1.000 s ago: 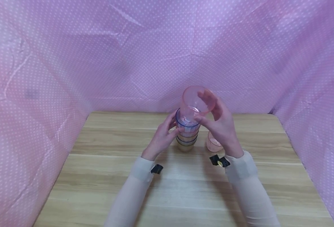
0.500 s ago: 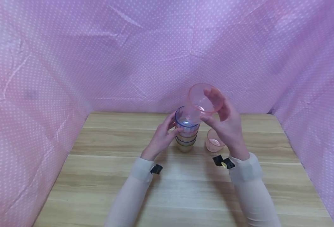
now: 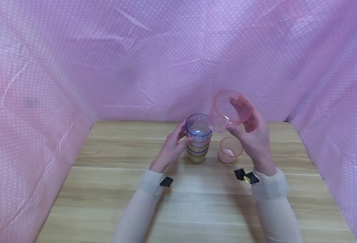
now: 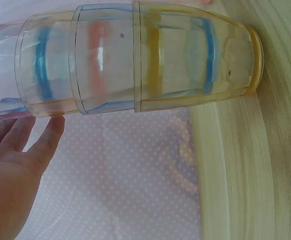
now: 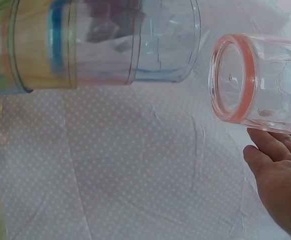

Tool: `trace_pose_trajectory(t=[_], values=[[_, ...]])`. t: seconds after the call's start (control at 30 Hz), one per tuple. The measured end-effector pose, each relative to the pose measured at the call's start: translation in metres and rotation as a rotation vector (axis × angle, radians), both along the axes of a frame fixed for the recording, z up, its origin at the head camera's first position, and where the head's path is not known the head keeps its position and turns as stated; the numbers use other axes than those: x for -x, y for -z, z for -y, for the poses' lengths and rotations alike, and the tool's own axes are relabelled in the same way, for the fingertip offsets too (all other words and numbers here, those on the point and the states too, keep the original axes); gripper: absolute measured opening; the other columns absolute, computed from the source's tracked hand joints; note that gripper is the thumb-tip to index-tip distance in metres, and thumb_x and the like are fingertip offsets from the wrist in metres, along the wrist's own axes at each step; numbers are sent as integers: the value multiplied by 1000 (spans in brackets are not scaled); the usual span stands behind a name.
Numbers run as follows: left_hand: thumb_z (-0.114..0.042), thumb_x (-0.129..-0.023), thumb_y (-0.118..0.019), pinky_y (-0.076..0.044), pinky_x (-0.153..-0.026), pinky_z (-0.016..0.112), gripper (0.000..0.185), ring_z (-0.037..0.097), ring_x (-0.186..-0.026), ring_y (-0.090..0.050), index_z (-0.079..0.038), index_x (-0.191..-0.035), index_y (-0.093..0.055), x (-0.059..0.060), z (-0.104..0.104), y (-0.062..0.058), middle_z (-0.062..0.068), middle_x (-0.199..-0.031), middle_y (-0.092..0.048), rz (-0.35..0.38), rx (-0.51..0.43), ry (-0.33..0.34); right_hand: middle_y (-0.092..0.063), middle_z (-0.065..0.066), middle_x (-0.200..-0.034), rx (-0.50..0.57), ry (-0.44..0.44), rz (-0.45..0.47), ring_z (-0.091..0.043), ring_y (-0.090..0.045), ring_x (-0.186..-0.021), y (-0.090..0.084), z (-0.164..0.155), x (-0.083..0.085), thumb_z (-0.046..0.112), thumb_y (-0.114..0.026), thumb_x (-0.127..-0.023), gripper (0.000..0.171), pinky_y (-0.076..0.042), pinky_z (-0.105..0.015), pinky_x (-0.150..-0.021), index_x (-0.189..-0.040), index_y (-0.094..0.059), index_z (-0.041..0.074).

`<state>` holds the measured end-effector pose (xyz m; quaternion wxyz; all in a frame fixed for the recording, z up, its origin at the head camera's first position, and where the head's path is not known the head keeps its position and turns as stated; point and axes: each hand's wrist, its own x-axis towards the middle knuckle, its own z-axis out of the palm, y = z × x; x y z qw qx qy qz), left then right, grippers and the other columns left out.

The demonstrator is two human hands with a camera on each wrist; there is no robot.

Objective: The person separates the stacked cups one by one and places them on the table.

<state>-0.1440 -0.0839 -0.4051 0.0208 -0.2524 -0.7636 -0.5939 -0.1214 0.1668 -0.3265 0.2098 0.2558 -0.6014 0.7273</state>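
The right hand (image 3: pixel 251 133), raised and tilted, curls its fingers round a clear pink plastic cup (image 3: pixel 230 109) beside and above the stack of clear nested plastic cups (image 3: pixel 198 138); the left hand (image 3: pixel 170 148) steadies that stack on the wooden table (image 3: pixel 105 189), fingers wrapped against its side.

The left edge of the left wrist view is cutting off the top of the stack of clear plastic cups (image 4: pixel 135 60). The right edge of the right wrist view is cropping the clear pink-rimmed plastic cup (image 5: pixel 258 80).
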Motion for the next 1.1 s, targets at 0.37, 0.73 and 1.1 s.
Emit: trace_pose_trajectory(t=[0.37, 0.73, 1.1], values=[[-47, -97, -61, -46, -116, 40, 76, 31, -141, -51, -7, -158, -38, 0, 2, 4, 16, -155, -50, -36, -7, 6, -59, -24, -143, 21, 28, 28, -31, -53, -136, 12, -15, -9, -20, -78, -79, 73, -43, -33, -116, -146, -51, -8], [-52, -95, -58, -45, -116, 40, 79, 31, -141, -50, -7, -158, -38, -1, 1, 4, 16, -155, -51, -30, -2, 4, -60, -26, -141, 47, 54, 55, -29, -56, -134, 22, -30, -13, -23, -75, -80, 70, -45, -29, -114, -144, -52, -10], [-54, -94, -60, -47, -113, 53, 82, 36, -139, -52, -10, -159, -38, -1, 1, 1, 15, -157, -48, 24, 19, -14, -60, -26, -140, 60, 77, 66, -30, -56, -134, 30, -45, -17, -26, -71, -80, 70, -38, -34, -122, -145, -51, -11]])
